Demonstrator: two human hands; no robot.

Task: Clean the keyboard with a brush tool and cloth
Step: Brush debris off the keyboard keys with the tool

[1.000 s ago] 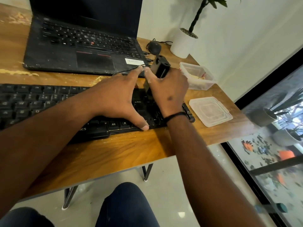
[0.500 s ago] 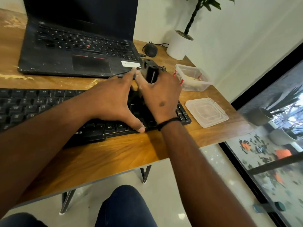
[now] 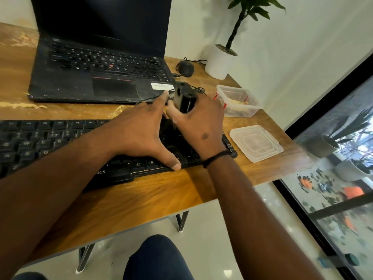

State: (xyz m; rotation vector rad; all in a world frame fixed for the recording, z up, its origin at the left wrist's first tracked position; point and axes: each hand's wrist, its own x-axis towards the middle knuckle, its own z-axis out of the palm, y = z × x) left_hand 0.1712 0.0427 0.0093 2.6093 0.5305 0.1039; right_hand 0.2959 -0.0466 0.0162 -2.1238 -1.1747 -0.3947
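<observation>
A black keyboard (image 3: 46,144) lies across the wooden desk (image 3: 153,190) in front of me. My left hand (image 3: 141,132) rests flat on its right half, fingers spread, thumb at the near edge. My right hand (image 3: 201,122) grips a black boxy brush tool (image 3: 183,98) upright over the keyboard's right end. The tool's lower end and the keys beneath it are hidden by my hands. No cloth is in view.
A black laptop (image 3: 96,67) stands open behind the keyboard. A mouse (image 3: 185,68) and a white plant pot (image 3: 221,61) sit at the back right. A clear plastic box (image 3: 238,102) and its lid (image 3: 255,143) lie near the desk's right edge.
My right hand has shifted the brush tool slightly left and toward me over the keys. The left hand stays pressed on the keyboard.
</observation>
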